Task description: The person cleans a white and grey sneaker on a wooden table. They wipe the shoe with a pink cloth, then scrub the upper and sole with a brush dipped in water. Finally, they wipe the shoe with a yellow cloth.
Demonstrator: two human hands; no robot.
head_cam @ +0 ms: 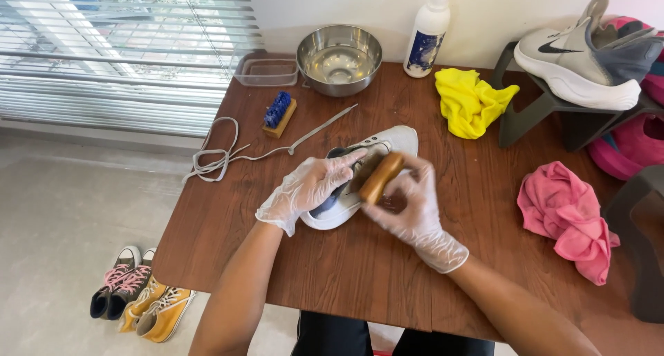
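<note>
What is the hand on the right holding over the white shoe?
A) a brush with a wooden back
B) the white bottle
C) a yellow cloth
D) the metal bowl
A: the right hand grips a wooden-backed brush against the white shoe, while the left hand steadies the shoe.

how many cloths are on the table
2: a yellow cloth at the far side near the white bottle, and a pink cloth at the right edge. Others may lie out of view.
</note>
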